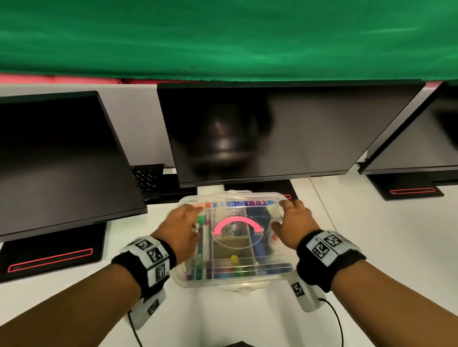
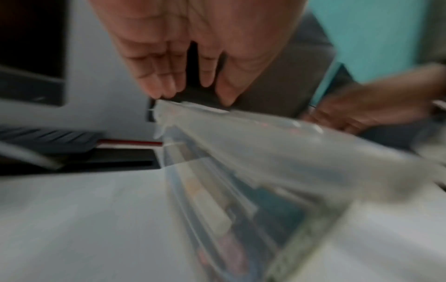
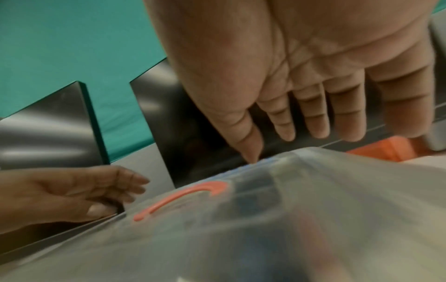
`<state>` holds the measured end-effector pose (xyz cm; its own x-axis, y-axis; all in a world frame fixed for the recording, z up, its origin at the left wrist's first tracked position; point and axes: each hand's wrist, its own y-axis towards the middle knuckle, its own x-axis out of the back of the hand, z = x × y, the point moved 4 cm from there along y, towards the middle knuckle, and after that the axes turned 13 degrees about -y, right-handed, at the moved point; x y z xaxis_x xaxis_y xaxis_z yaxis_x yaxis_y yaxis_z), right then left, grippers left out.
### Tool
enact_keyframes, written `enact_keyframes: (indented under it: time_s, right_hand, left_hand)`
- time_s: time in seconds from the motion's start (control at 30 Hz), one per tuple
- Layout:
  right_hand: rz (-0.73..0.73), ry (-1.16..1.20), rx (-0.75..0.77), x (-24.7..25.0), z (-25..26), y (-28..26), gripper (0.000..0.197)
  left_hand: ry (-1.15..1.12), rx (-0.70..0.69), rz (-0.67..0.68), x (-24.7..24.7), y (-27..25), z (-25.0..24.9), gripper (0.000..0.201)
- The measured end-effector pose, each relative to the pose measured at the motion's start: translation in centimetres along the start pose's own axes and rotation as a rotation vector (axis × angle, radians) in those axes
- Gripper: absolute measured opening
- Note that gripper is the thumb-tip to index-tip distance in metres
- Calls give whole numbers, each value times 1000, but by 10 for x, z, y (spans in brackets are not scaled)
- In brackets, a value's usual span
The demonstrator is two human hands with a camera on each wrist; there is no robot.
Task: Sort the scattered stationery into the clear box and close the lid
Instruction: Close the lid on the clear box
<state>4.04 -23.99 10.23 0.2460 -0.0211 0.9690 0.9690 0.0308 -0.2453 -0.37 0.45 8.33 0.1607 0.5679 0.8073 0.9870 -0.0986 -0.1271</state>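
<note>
left hand [image 1: 184,227]: lay along the left side of the clear box [image 1: 235,275], fingers stretched forward and relaxed, their tips reaching the far left corner of the lid [image 1: 237,251]; in the left wrist view the fingers [image 2: 156,76] were straight and close together, tips touching the raised lid edge, nothing pinched.
right hand [image 1: 293,224]: lay along the right side of the lid, fingers extended toward its far right corner; in the right wrist view the palm was open, fingers straight and slightly apart, the thumb tip [image 3: 251,154] touching the lid's far edge.
clear box: sat on the white desk [image 1: 67,298] between the two hands, just in front of the middle monitor [image 1: 287,129].
lid: was over the box, between both hands; the left wrist view, blurred, showed its left edge tilted up from the box wall with a gap beneath, so it was not seated there.
pink handle [image 1: 237,223]: arched on the lid top, midway between the hands.
lettering [image 1: 241,203]: coloured letters ran along the lid's far edge, between the fingertips of both hands.
stationery [image 1: 232,270]: pens and markers, green, blue, red and yellow, lay inside the box in its compartments, under the lid and below both palms.
wrist bands [image 1: 152,260]: black bands with printed marker tags sat on both wrists.
monitors: a dark screen [image 1: 44,161] stood beyond the left hand, another [image 1: 445,132] beyond the right hand.
</note>
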Motion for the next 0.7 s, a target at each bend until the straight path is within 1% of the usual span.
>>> enact_keyframes:
  time_s: [0.03, 0.07, 0.13, 0.2, 0.27, 0.33, 0.4, 0.53, 0.63, 0.7]
  right_hand:
    - [-7, -11, 83, 5, 14, 6, 57]
    - [2, -53, 169, 7, 29, 14, 61]
    - [50, -187, 311, 7, 55, 33, 71]
    - [138, -290, 380, 8, 73, 48, 85]
    - [215, -352, 409, 11, 79, 56, 99]
    - [263, -339, 439, 15, 81, 61, 107]
    - [311, -247, 435, 16, 79, 65, 101]
    - [354, -192, 443, 9, 81, 77, 80]
    - [400, -156, 453, 7, 84, 81, 80]
    - [425, -124, 451, 7, 84, 85, 77]
  left_hand:
    - [90, -126, 86, -8, -5, -10, 61]
    - [167, -220, 185, -16, -12, -18, 64]
    - [262, -306, 352, -31, -24, -26, 74]
    - [300, -341, 430, -41, -32, -29, 82]
    - [320, -341, 430, -45, -32, -31, 85]
    - [313, -321, 394, -47, -32, -31, 85]
    - [307, -297, 359, -52, -32, -30, 85]
    - [344, -286, 342, -58, -32, -30, 85]
    - [370, -279, 362, -59, -34, -32, 85]
    - [376, -267, 368, -61, -35, -33, 85]
